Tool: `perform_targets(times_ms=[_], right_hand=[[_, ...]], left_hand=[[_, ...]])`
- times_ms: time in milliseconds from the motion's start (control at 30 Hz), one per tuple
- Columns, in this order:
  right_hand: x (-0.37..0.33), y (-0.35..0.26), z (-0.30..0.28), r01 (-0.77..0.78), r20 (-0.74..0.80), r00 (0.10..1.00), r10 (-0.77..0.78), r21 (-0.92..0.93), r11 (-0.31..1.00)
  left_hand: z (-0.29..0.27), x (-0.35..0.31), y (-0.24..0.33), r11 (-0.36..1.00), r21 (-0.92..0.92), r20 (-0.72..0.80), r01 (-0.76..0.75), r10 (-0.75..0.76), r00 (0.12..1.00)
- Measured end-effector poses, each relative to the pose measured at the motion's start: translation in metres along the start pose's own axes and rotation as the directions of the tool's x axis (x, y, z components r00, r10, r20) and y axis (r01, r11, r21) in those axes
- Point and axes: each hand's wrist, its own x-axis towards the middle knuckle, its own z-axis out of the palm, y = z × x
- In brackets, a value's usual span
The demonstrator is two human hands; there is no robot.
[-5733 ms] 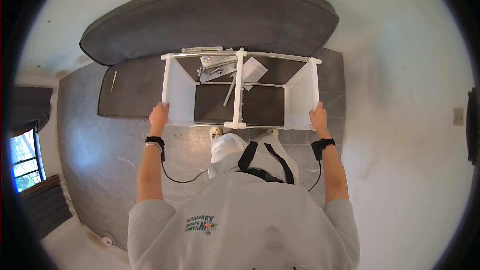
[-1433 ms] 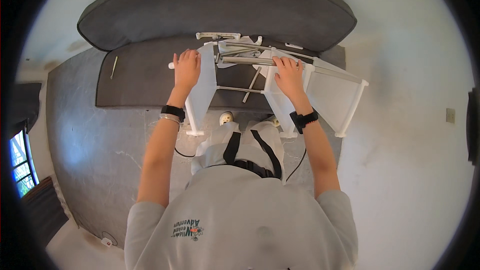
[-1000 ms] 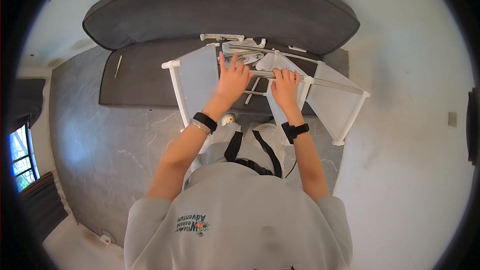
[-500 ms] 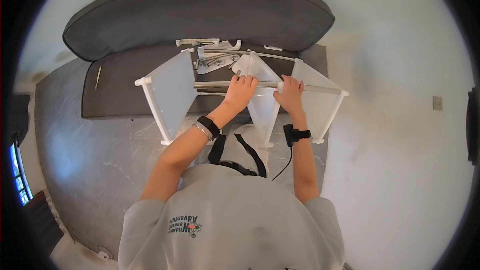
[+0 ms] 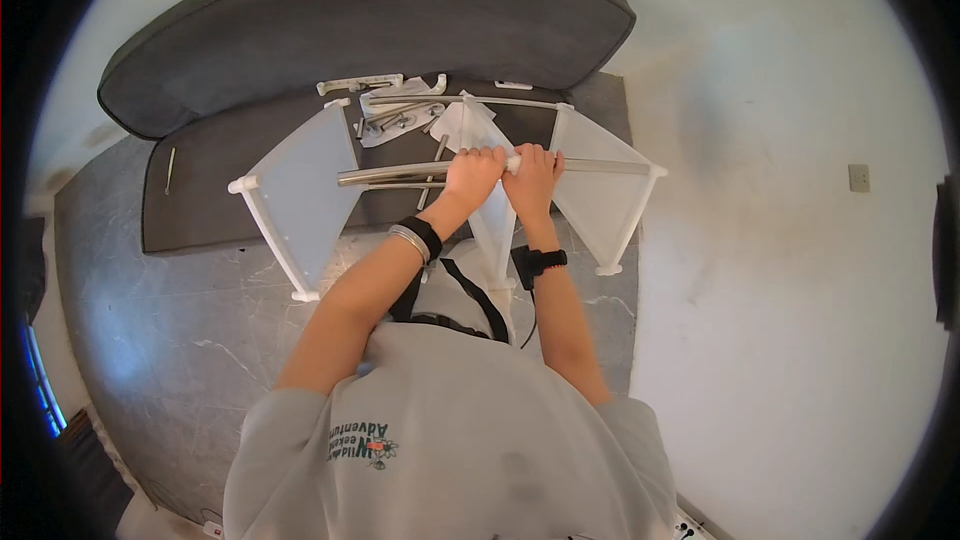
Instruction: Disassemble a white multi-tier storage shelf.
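1. While both hands sit side by side, the left hand (image 5: 472,172) and right hand (image 5: 533,170) are each clenched around the metal rod (image 5: 400,175) running across the white rack (image 5: 300,200).
2. Rod looks smooth, stiff and likely slippery; gripping near the middle panel (image 5: 497,225) seems surest.
3. Rack panels look thin, light and rigid, probably wobbly until braced.
4. Beyond the hands, loose parts (image 5: 395,112) lie on the dark cushion (image 5: 250,155).

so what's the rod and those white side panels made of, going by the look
The rod under both hands looks like polished metal: silvery, with a bright streak of glare along it. The side panels look like white plastic or painted board, matte and slightly translucent in places; the picture cannot settle which. The left hand and right hand have a closed grip on the rod.
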Motion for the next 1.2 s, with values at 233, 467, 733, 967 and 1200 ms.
perform_targets(times_ms=[233,467,733,967,1200], right_hand=[[0.003,-0.003,0.001,0.028,0.014,0.999,-0.029,0.026,0.999],[0.006,-0.003,0.003,0.041,0.035,0.998,-0.042,0.031,0.999],[0.005,-0.003,0.005,0.041,0.028,0.999,-0.042,0.038,0.998],[0.007,0.001,0.009,0.039,-0.024,0.999,-0.039,0.015,0.999],[0.004,0.004,0.017,0.015,-0.031,0.999,-0.014,0.005,1.000]], left_hand=[[0.000,0.008,-0.016,0.992,-0.127,0.159,0.002,0.019,0.987],[-0.007,0.017,-0.026,0.973,-0.229,0.300,0.022,0.050,0.953],[-0.013,0.029,-0.034,0.938,-0.327,0.497,0.115,0.068,0.865],[-0.006,0.026,-0.031,0.957,-0.284,0.409,0.054,0.070,0.910],[0.009,-0.004,-0.001,0.994,0.113,-0.051,0.010,-0.004,0.999]])
